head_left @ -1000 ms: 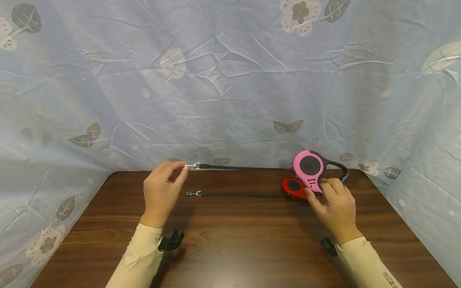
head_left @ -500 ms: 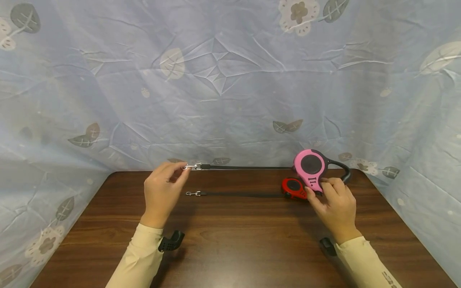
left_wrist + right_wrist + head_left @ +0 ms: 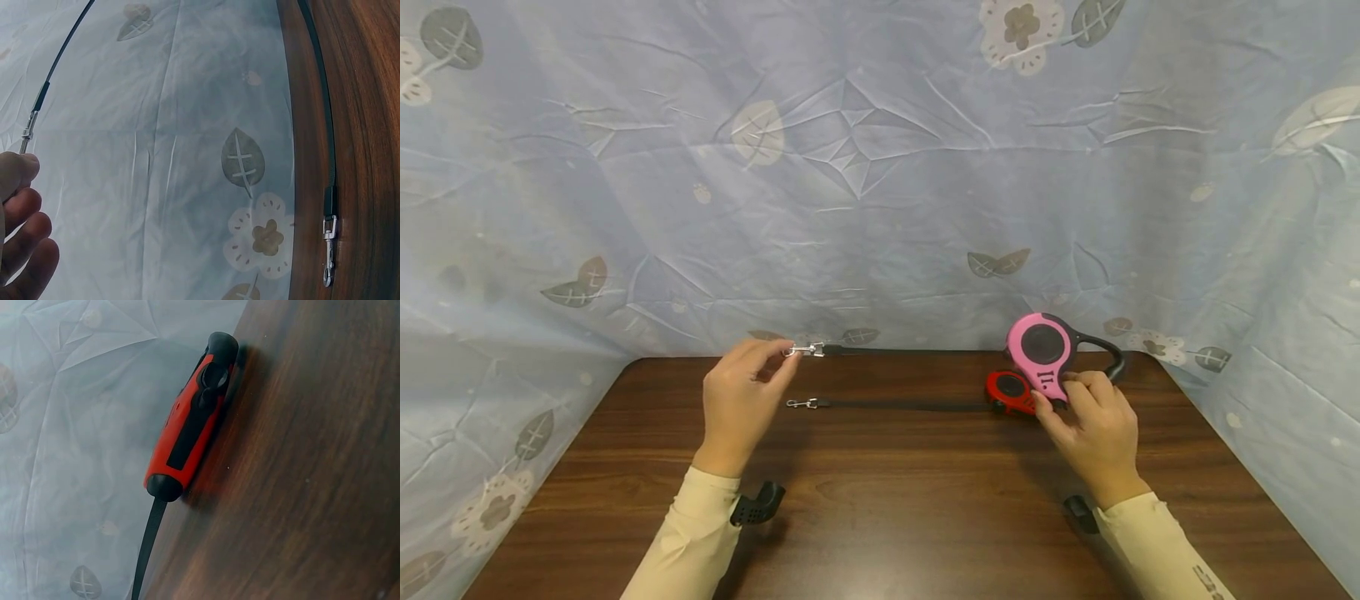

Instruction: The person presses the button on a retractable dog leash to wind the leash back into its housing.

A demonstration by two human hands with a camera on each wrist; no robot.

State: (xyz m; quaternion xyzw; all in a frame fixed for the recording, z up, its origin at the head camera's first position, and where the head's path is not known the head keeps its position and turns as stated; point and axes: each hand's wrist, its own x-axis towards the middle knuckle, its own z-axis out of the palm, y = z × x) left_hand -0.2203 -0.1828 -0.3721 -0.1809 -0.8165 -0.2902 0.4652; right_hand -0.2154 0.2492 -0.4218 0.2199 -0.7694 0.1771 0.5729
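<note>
My left hand (image 3: 741, 408) pinches the end of a silver snap hook (image 3: 808, 349) between thumb and fingertips, raised near the table's back edge. From the hook a thin black strap (image 3: 895, 352) runs right to a pink retractable dog leash (image 3: 1043, 346) with a black loop handle. My right hand (image 3: 1093, 433) grips that pink leash by its lower part, holding it tilted. Behind the hand lies a red retractable dog leash (image 3: 1004, 388), partly covered by the pink one. In the right wrist view the red leash (image 3: 184, 425) shows its black button side; the right hand is out of that view.
The red leash's black strap (image 3: 910, 407) stretches left along the wooden table (image 3: 880, 500), ending in a second snap hook (image 3: 802, 403), also seen in the left wrist view. A pale blue patterned curtain (image 3: 880, 217) hangs behind the table and along both sides.
The pink leash shifts slightly right, then back left. The left hand and its hook move a little to the right, with both grips kept. The red leash stays put.
</note>
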